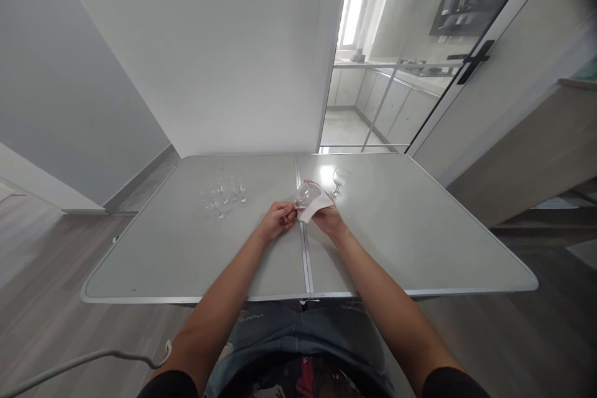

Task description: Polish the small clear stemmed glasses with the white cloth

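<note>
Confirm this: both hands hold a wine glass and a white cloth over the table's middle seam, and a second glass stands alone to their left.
Not quite. The head view shows the lone wine glass standing to their right; the cluster of glasses is on the left. The rest holds.

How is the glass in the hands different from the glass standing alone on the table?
The held glass is tilted, off the table; the lone glass stands upright on it. The held glass touches a white cloth and both hands; the lone glass is untouched. Both are clear stemmed glasses.
</note>
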The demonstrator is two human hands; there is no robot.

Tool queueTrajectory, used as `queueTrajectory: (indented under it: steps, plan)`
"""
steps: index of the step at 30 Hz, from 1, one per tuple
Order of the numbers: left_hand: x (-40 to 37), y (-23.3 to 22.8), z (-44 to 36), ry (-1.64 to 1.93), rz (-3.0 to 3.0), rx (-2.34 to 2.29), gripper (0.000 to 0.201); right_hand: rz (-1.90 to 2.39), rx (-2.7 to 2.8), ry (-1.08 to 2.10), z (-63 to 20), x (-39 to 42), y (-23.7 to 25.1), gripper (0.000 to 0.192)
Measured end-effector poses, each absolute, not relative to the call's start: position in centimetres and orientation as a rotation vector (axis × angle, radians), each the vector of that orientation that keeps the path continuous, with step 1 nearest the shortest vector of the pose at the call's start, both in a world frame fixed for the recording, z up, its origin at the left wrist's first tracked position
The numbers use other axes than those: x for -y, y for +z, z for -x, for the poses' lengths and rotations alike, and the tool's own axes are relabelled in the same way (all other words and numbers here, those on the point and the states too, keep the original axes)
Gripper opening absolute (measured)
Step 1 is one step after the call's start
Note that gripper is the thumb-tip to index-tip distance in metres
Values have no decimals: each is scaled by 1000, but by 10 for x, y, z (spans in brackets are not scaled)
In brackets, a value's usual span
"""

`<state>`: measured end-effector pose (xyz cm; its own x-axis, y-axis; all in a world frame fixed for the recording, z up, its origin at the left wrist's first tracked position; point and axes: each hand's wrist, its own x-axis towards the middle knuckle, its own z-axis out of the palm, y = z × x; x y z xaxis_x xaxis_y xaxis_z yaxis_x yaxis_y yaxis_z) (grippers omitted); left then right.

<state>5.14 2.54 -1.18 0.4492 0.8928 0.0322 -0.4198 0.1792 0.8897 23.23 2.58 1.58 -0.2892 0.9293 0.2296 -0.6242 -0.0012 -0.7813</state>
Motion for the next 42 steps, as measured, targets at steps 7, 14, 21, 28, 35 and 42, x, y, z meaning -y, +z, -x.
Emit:
queueTrajectory:
  steps: [7,14,21,28,35,42]
  plan:
    - [-24,-13,-54,950,-997,-597,42,340,1034,1682,-227,-20,24,76]
    - [-29,-22,-55,1186,-1191,-857,49,623,1060,1615,-221,-32,-1,53]
    - [-31,-20,-51,1314,-1306,-990,46,834,1045,1497,-225,-43,-19,50]
    - [-30,-16,-51,1292,-1392,-978,49,556,827,1651,-224,-44,-9,59]
    - [-27,-11,-54,1278,-1385,-916,44,441,760,1564,-224,-41,1,61]
    - [-28,-19,-56,1330,-1267,-899,40,386,847,1643,-229,-37,6,49]
